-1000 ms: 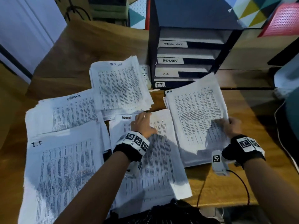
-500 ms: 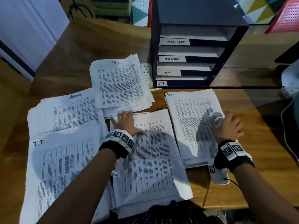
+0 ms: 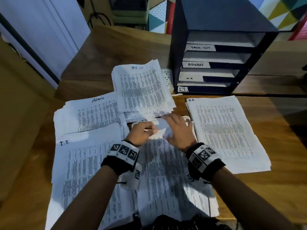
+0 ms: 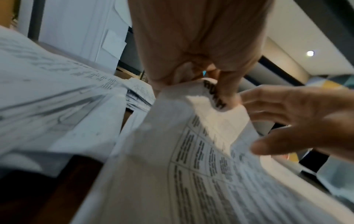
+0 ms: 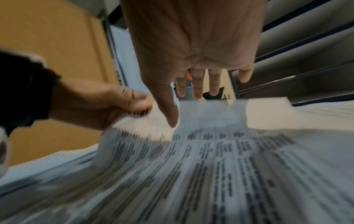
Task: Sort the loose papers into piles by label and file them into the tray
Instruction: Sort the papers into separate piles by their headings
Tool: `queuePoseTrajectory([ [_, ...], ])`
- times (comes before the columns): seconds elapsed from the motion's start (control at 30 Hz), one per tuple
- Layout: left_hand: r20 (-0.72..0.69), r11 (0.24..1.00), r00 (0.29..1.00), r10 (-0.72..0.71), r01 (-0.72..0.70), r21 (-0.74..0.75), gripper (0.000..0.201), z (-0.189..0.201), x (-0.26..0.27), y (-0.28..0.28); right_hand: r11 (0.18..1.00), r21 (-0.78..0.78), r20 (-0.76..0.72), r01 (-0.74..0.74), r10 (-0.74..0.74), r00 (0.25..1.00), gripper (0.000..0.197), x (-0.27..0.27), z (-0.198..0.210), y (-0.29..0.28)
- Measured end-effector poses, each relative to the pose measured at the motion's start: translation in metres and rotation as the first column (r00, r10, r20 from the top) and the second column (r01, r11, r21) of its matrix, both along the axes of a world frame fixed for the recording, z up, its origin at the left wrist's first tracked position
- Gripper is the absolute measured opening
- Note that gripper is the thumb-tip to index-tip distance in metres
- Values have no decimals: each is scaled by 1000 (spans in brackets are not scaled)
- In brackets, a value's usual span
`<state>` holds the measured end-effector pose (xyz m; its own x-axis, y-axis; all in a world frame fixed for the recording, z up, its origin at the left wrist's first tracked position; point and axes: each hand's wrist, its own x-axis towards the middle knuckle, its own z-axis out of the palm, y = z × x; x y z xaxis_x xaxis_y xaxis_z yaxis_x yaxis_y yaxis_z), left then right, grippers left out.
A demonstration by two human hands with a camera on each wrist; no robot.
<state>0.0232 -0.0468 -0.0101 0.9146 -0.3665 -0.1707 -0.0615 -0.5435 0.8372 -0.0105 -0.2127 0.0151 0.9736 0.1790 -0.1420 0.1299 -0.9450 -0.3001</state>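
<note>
Right hand (image 3: pixel 179 130) has crossed from the H.R. pile (image 3: pixel 226 133) at 3 o'clock to the middle stack (image 3: pixel 166 171), fingers spread flat; left hand (image 3: pixel 141 132) pinches its top sheet; four piles sorted, tray (image 3: pixel 216 67) slots apparently unfilled.

Five printed paper piles are lying on the desk (image 3: pixel 274 146): Task List pile (image 3: pixel 142 90) at back, Admin pile (image 3: pixel 93 113) and I.T. pile (image 3: pixel 79 171) left, H.R. pile (image 3: pixel 224 133) right, unsorted stack (image 3: pixel 169 180) centre, its top sheet's far edge curling up. Dark four-slot tray (image 3: pixel 221 19) is standing behind, slots labelled.
</note>
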Motion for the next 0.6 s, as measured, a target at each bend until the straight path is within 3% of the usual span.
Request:
queuePoseTrajectory([
  [0.1,-186,989,982,23,-50,-139,32,6,-8,6,984,-101,-25,-146,144,989,29,-8,-1,11],
  [0.17,-243,965,964,110,-162,-207,35,8,-8,12,974,-158,117,-164,184,976,13,-22,-4,16],
  [0.23,-138,975,972,191,-204,-87,30,7,-2,18,979,-136,240,-152,182,954,30,-38,-15,12],
  [0.3,-11,974,983,181,-178,140,27,0,9,26,978,-88,196,-188,202,959,37,-51,-29,9],
  [0.4,-15,920,996,83,-70,385,33,-20,20,30,978,-63,154,-198,205,967,36,-61,-37,11],
  [0.53,27,912,996,81,-85,402,39,-26,16,28,991,36,177,-129,120,977,24,-51,-38,12],
  [0.6,50,920,995,82,-95,381,35,-24,15,27,994,-40,221,-99,105,970,6,-39,-31,14],
])
